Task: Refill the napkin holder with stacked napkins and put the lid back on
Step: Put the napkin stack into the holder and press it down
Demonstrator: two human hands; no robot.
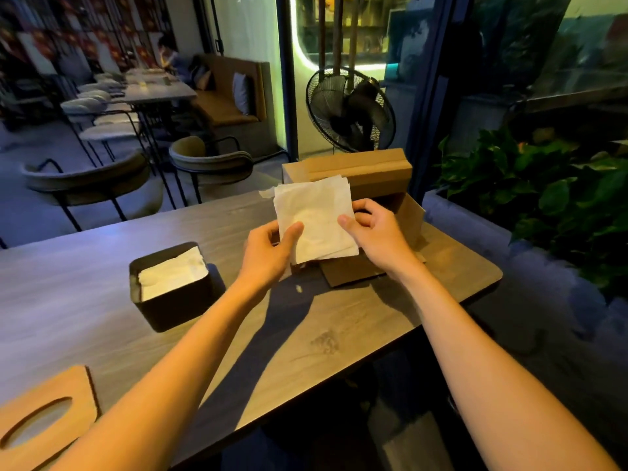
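A stack of white napkins [316,215] is held up above the open cardboard box [373,175] at the table's far end. My left hand [272,253] pinches its lower left edge, thumb on top. My right hand [373,229] grips its right edge. The dark square napkin holder [170,297] stands open to the left, with white napkins [173,273] inside it. The wooden lid [44,416] with an oval slot lies flat at the near left corner of the table.
The wooden table [306,334] ends just right of the box. Green plants [543,198] in a planter stand to the right. A black fan [350,110] is behind the box. Chairs [210,161] and other tables fill the far left.
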